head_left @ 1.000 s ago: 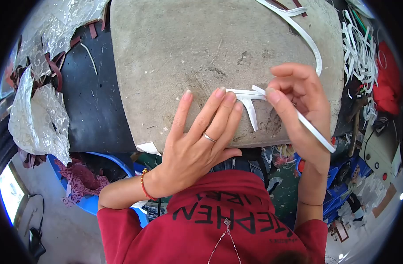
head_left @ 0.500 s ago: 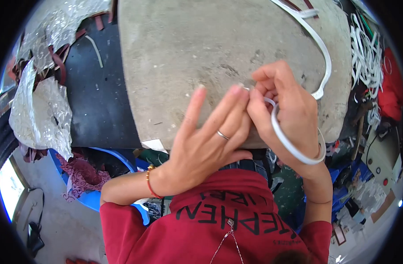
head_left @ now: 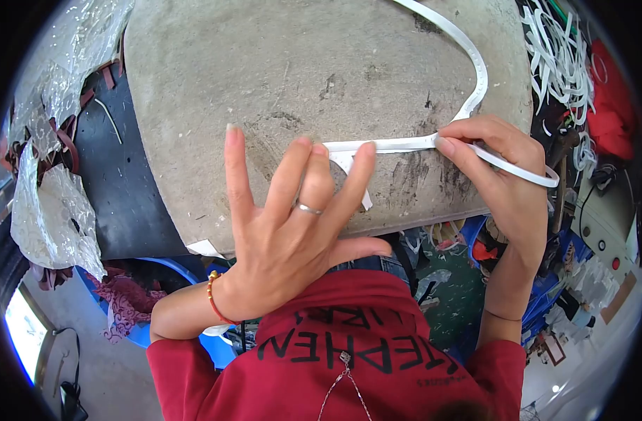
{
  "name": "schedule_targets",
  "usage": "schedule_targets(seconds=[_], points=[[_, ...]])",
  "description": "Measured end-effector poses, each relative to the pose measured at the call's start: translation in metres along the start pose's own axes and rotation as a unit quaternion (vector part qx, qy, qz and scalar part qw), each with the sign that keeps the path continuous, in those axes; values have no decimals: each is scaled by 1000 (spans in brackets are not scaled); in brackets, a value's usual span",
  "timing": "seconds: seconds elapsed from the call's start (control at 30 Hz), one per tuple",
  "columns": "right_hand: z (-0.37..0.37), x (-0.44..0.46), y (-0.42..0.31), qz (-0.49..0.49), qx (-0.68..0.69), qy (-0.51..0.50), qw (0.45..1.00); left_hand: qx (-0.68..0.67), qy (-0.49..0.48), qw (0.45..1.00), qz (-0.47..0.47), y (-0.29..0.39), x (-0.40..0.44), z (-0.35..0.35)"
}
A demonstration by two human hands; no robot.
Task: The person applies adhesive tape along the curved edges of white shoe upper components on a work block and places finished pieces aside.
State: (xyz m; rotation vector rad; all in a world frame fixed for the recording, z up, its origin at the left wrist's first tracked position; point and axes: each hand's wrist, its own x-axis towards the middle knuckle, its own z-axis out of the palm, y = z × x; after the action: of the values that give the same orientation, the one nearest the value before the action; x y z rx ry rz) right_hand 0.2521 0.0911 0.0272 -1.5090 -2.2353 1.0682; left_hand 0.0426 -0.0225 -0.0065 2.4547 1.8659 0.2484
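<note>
A long white strip (head_left: 475, 67) curves down the right part of the grey work surface (head_left: 216, 77) and runs left toward my fingers. My left hand (head_left: 279, 217) is spread, its fingertips on the left end of the strip. Beneath these fingers a short white branch (head_left: 365, 200) points toward the front edge. My right hand (head_left: 507, 161) pinches a narrow white band (head_left: 521, 170) between thumb and forefinger, right at the strip. The band's loose part loops out past the right palm.
Crumpled clear plastic (head_left: 54, 210) and dark red scraps (head_left: 67, 137) lie at the left on a black surface (head_left: 117, 182). Tangled white strips (head_left: 556, 63) and red cloth (head_left: 609, 105) are at the right. A blue tub (head_left: 142, 333) stands below the left edge.
My right hand has moved right along the strip, away from my left hand, still pinching the band. My left fingers have spread and shifted left. The camera view has also shifted.
</note>
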Motion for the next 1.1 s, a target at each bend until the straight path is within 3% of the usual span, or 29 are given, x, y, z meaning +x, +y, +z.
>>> schedule_targets(seconds=[0.1, 0.2, 0.3, 0.37, 0.43, 0.5, 0.7, 0.93, 1.1], points=[[8, -1, 0, -104, -144, 56, 982, -6, -9, 1000, -10, 13, 10, 1], [16, -4, -9, -214, -368, 105, 899, -18, -18, 1000, 14, 4, 14, 1], [26, -9, -3, -252, -372, 116, 886, -16, 1, 1000, 15, -20, 1, -18], [47, -14, -11, -272, -287, 127, 910, 18, 37, 999, -18, -32, -17, -26], [84, -19, -32, -277, -190, 125, 934, -107, 27, 994, 19, -16, -28, -25], [110, -19, -39, -251, -143, 140, 947, -218, 32, 975, -16, -10, -32, -3], [68, -34, -36, -64, 46, 72, 994, -205, 26, 977, 49, -30, -35, 5], [56, -22, -35, -119, -59, 32, 991, -199, 46, 978, 37, -25, -38, 12], [55, -26, -56, -171, -250, 35, 952, -171, 12, 984, 53, -33, -39, 7]])
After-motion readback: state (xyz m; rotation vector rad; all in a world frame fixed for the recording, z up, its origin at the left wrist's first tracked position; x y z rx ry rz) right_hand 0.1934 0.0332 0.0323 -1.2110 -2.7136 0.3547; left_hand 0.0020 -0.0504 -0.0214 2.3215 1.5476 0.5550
